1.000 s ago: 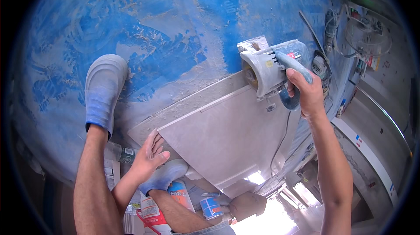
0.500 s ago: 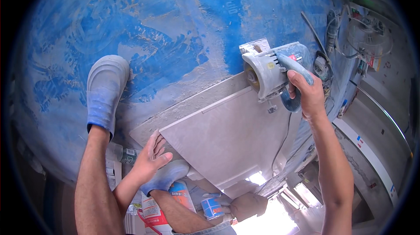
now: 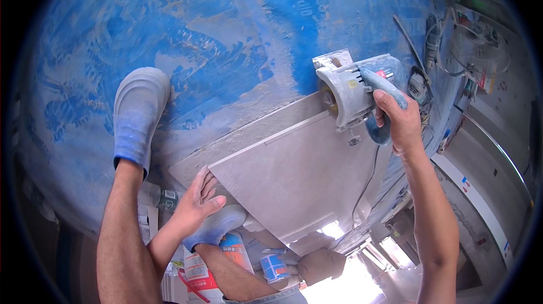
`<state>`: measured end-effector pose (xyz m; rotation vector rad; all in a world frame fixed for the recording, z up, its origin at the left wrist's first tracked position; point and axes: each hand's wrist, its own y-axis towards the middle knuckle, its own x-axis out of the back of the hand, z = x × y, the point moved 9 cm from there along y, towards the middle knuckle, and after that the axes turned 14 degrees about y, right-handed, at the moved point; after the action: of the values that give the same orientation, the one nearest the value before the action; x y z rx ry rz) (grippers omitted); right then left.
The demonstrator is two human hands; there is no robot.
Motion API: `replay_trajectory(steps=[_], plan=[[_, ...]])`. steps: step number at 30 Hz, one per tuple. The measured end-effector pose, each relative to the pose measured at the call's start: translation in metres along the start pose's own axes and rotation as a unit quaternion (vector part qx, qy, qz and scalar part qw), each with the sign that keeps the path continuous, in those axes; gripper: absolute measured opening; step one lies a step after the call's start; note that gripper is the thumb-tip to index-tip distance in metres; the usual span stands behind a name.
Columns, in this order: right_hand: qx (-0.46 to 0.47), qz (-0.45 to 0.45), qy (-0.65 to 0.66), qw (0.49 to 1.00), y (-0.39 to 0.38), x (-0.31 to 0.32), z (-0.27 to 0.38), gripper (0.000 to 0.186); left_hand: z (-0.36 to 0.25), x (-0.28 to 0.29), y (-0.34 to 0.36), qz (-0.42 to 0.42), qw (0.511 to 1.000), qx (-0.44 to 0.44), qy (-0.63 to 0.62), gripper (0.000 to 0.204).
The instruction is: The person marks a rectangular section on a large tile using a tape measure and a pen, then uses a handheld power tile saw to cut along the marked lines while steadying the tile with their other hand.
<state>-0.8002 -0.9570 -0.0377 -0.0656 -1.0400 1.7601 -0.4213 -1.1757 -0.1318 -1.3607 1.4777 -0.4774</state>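
Observation:
My right hand (image 3: 396,123) grips the blue-grey handle of a dusty electric tile cutter (image 3: 348,92), which sits at the right end of the upper cut edge of a pale tile (image 3: 291,182); a power cord trails down over the tile. My left hand (image 3: 198,202) rests at the tile's left corner, fingers stretched along its edge and holding nothing. A long narrow board or slab (image 3: 237,131), coated in dust, lies beside the tile's upper edge. The cutter's blade is mostly hidden by its guard.
A dust-smeared blue sheet (image 3: 215,38) covers the floor. My booted foot (image 3: 138,114) rests left of the tile. Red-white bags (image 3: 201,278), a blue-orange can (image 3: 274,267) and a bottle (image 3: 168,199) lie below. Tools, hoses and cords (image 3: 432,44) crowd the right, beside a long white strip (image 3: 475,202).
The cutter, my hands and the tile appear shifted slightly rightward in the picture, along with the surroundings. Both hands keep the same hold and pose.

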Motion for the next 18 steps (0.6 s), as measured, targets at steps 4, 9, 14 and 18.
replay_trajectory(steps=[4, 9, 14, 18], plan=[[0.002, 0.006, -0.005, 1.000, 0.0005, -0.0019, 0.0011, 0.035, -0.0082, -0.0025, -0.0022, 0.003, 1.000, 0.022, -0.018, 0.102], [-0.002, 0.010, -0.014, 1.000, 0.0022, -0.0032, 0.0014, 0.034, -0.0070, -0.0016, -0.0020, 0.006, 1.000, 0.014, -0.010, 0.097], [-0.005, 0.006, -0.021, 1.000, 0.0010, -0.0034, 0.0061, 0.035, -0.0072, -0.0033, -0.0011, 0.011, 1.000, 0.013, -0.015, 0.099], [-0.008, 0.017, -0.024, 1.000, 0.0032, -0.0082, 0.0079, 0.035, -0.0105, -0.0016, -0.0056, 0.007, 1.000, 0.019, -0.018, 0.101]])
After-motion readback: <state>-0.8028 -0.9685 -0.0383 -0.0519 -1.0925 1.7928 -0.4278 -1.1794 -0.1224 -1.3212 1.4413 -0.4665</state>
